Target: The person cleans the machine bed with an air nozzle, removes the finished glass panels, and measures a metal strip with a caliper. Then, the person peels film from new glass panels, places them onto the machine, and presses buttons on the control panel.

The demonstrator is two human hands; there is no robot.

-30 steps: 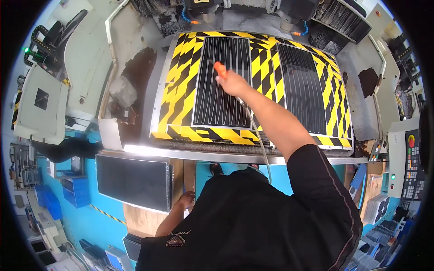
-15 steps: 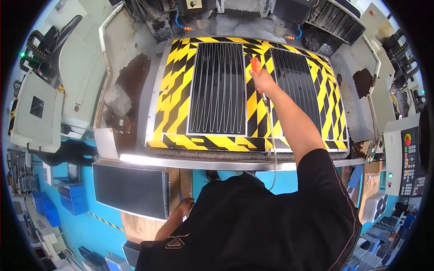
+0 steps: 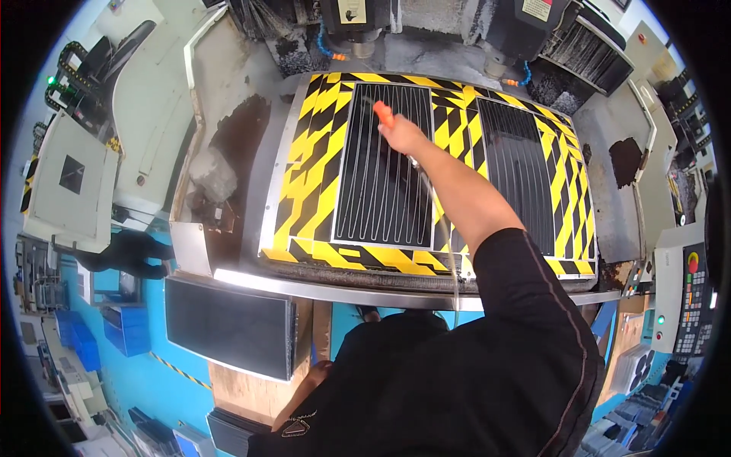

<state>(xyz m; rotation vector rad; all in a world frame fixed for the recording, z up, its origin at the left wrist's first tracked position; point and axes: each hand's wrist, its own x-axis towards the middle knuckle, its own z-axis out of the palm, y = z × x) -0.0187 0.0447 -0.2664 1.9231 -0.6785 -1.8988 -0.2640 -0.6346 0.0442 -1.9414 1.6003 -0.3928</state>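
My right hand is closed around an orange air blow gun, whose thin hose trails back under my forearm. It is held over the upper part of the left black grooved panel, which has long wavy light lines. A second black grooved panel lies to the right. Both rest on a machine bed covered in yellow-and-black striped tape. Low on the left, my left hand is beside a wooden surface, partly covered by my body; its fingers cannot be made out.
Two machine heads with blue coolant nozzles hang behind the bed. A metal ledge runs along its front. A stack of dark panels stands at lower left. The control panel is on the right.
My right hand has moved left with the air blow gun, from the striped strip between the panels to above the left panel. The whole view has shifted slightly.
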